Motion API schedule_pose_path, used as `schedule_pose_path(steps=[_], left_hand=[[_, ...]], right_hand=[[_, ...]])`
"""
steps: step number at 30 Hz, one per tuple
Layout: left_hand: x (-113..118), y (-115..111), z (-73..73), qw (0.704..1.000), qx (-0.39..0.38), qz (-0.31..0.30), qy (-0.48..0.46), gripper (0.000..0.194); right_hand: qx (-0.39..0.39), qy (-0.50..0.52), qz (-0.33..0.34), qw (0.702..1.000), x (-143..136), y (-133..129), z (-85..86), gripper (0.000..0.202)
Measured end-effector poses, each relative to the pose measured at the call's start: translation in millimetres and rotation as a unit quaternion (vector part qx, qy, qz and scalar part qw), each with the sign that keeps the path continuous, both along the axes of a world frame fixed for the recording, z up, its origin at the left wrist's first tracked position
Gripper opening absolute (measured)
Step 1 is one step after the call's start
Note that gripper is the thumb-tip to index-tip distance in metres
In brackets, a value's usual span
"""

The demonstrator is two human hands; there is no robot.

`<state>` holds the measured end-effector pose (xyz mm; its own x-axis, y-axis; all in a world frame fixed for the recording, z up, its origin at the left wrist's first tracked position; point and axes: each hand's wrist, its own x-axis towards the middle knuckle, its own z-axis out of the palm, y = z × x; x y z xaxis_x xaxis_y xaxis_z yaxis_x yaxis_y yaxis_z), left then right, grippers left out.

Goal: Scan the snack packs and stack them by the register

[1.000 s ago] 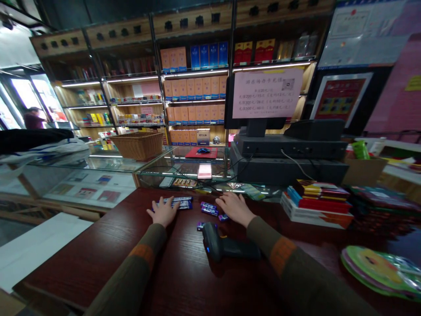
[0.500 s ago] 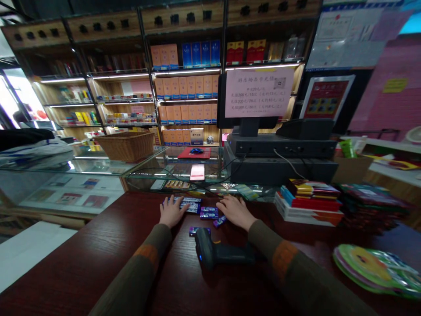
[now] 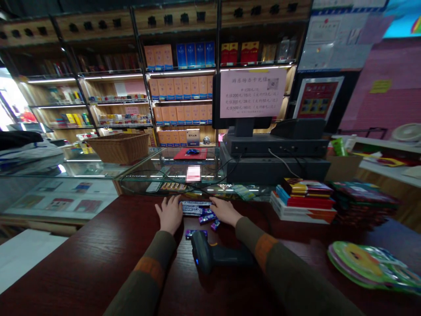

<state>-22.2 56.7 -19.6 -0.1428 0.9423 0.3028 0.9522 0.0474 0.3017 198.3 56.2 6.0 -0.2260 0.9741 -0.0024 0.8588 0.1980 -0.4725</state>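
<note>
Several small purple and silver packs [image 3: 192,208] lie in a group on the dark red wooden table [image 3: 108,245]. My left hand [image 3: 170,213] rests at the left end of the group, fingers spread, palm down. My right hand [image 3: 225,210] touches the right end, its fingers close together and pointing left; whether it grips a pack cannot be made out. Two loose purple packs [image 3: 207,218] lie between my hands. Nearer to me, another purple pack [image 3: 196,234] sits just behind a black handheld scanner [image 3: 210,254], which lies on its side.
Stacked boxes [image 3: 302,210] and dark packets [image 3: 363,202] stand on the right, with green round packages [image 3: 362,263] nearer. A glass counter [image 3: 158,169] borders the table's far edge, holding a wicker basket [image 3: 120,147] and a monitor [image 3: 251,94].
My right hand has moved left, closer to my left hand, and its fingers have drawn together. The packs between them are bunched and turned. The camera view has shifted slightly right.
</note>
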Motion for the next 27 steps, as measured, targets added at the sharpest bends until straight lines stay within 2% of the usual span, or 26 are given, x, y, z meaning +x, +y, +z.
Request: schedule_pose_path(steps=[4,7,10,14,18,22,24,27], left_hand=[[-6,1,-6.2,0.999,-0.047,-0.012,-0.006,0.045],[-5,-1,-4.4,0.998,-0.044,-0.034,-0.014,0.043],[-3,-1,-2.5,0.998,-0.014,-0.055,-0.029,0.042],[-4,4,-7.5,0.992,0.008,-0.058,-0.110,0.042],[-8,13,-16.1,0.972,0.046,-0.087,-0.212,0.049],[-11,20,-22.4,0.950,0.102,-0.108,-0.275,0.049],[-12,22,-24.2,0.938,0.142,-0.125,-0.290,0.046],[-13,22,-23.8,0.927,0.194,-0.160,-0.279,0.031]], right_hand=[[-0.004,-0.007,0.006,1.000,-7,1,-2.7,0.050],[-0.004,-0.014,0.012,1.000,-8,1,-5.5,0.048],[-0.004,-0.009,0.011,1.000,-6,1,-9.1,0.047],[-0.004,0.002,-0.009,1.000,-3,6,-14.0,0.049],[0.007,0.020,-0.019,1.000,-2,10,-18.2,0.052],[0.029,0.047,-0.016,0.998,-1,12,-22.3,0.051],[0.039,0.062,-0.018,0.997,1,12,-24.8,0.049],[0.052,0.083,-0.022,0.995,6,14,-28.3,0.046]])
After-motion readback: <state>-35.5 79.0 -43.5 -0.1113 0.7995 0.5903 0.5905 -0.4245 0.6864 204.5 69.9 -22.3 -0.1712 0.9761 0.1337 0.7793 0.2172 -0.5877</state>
